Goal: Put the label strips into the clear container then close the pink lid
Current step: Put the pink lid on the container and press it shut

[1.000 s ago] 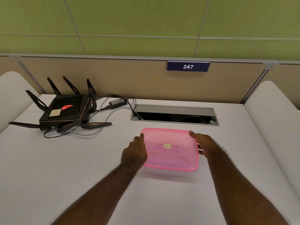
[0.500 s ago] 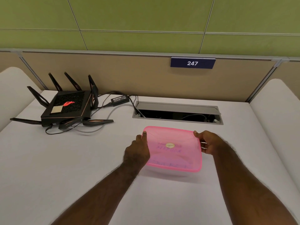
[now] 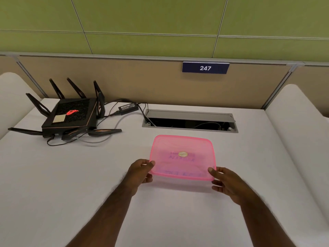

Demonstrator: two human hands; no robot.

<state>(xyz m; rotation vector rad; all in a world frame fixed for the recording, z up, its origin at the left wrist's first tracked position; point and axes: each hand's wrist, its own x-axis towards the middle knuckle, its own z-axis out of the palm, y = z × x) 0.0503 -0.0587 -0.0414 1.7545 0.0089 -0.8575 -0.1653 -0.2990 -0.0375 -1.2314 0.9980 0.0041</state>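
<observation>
The pink translucent lid point(image 3: 181, 155) lies flat on top of the clear container point(image 3: 179, 182), whose near wall shows faintly beneath it, in the middle of the white desk. Label strips point(image 3: 181, 172) with blue writing show dimly through the lid. A round gold sticker sits at the lid's centre. My left hand point(image 3: 140, 172) grips the near left corner, thumb on the lid and fingers under the rim. My right hand point(image 3: 226, 182) grips the near right corner the same way.
A black router point(image 3: 71, 116) with several antennas stands at the back left, its cables and power brick point(image 3: 128, 107) trailing to an open cable hatch point(image 3: 190, 122) just behind the container. White padded dividers flank the desk point(image 3: 53, 184). A partition with sign 247 closes the back.
Both hands slid from the far corners of the lid toward me, down to the near corners. The container stayed in place on the desk.
</observation>
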